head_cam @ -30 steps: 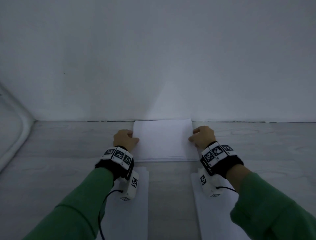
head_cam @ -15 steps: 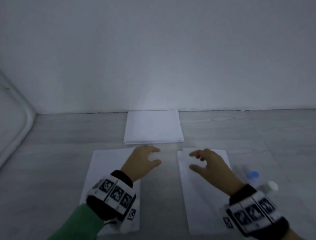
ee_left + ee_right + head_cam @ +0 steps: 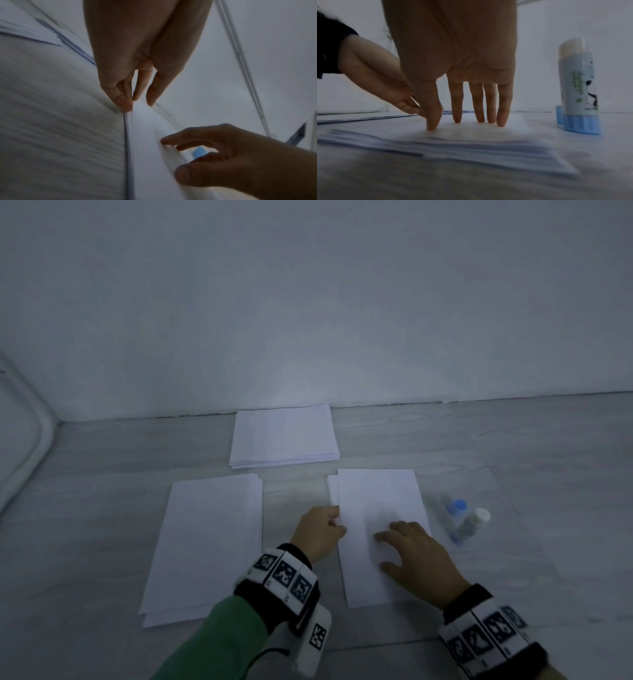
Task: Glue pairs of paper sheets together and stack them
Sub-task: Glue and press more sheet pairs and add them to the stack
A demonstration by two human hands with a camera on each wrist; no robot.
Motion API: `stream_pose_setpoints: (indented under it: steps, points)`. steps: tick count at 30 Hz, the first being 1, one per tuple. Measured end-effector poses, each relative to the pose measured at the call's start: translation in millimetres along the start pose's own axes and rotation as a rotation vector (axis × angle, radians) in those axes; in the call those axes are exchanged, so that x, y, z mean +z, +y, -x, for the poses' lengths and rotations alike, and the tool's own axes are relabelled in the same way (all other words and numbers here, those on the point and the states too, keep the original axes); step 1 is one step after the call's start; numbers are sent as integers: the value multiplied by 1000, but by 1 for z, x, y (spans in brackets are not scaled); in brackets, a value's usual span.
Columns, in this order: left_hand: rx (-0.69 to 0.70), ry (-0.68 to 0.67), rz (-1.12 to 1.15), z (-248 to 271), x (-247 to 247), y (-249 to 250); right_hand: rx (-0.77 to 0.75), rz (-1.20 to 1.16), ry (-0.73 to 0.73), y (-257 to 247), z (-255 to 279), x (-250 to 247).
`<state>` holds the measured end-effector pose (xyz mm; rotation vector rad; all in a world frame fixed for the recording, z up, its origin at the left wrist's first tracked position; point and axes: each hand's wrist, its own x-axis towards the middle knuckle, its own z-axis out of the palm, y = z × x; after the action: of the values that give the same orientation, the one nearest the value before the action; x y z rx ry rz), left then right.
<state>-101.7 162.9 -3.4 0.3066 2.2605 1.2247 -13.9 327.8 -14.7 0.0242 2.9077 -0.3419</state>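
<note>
Three lots of white paper lie on the grey table: a far stack (image 3: 284, 436) by the wall, a left pile (image 3: 209, 542) and a right pile (image 3: 376, 508). My left hand (image 3: 337, 523) is at the right pile's left edge. Its thumb and forefinger pinch the edge of the top sheet (image 3: 145, 135), as the left wrist view (image 3: 135, 102) shows. My right hand (image 3: 394, 546) is spread on the same pile (image 3: 471, 135), with straight fingertips (image 3: 502, 123) pressing down on the top sheet. A glue stick (image 3: 474, 523) (image 3: 578, 88) stands just right of the pile.
A second, blue-topped stick (image 3: 454, 513) stands beside the glue stick. The wall (image 3: 308, 302) rises right behind the far stack. A rounded white rail (image 3: 27, 419) runs along the table's left side. Green sleeves and tagged wristbands cover my forearms.
Both hands have drawn back from the far stack to the near piles. The left hand has crossed to the right pile's edge, and the right hand has come down onto that pile.
</note>
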Motion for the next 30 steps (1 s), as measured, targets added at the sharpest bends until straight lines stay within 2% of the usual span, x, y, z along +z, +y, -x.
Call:
stream_pose_setpoints:
  steps: [4, 6, 9, 15, 17, 19, 21, 24, 27, 30]
  points:
    - [-113, 79, 330, -4, 3, 4, -3, 10, 6, 1, 1, 1]
    - [-185, 106, 408, -6, 3, 8, 0, 11, 14, 1, 0, 0]
    - [-209, 93, 368, -7, 4, 9, -4, 13, 29, 1, 0, 1]
    - [-81, 39, 57, 9, 19, -8, -13, -78, 61, 2, 4, -3]
    - [-46, 54, 20, 15, 18, -9, -32, -179, 176, 0, 7, -10]
    - [-32, 85, 48, 15, 8, -8, -58, -236, 440, 0, 12, -20]
    - [-26, 73, 75, 11, -12, -5, 3, -245, 699, 5, 19, -29]
    - [-9, 22, -56, 1, -45, -2, 177, -217, 887, 21, 27, -39]
    - [7, -55, -201, -15, -64, -5, 390, -226, 892, 34, 36, -38]
    - [15, -71, -333, -30, -67, -9, 535, -312, 779, 43, 42, -32]
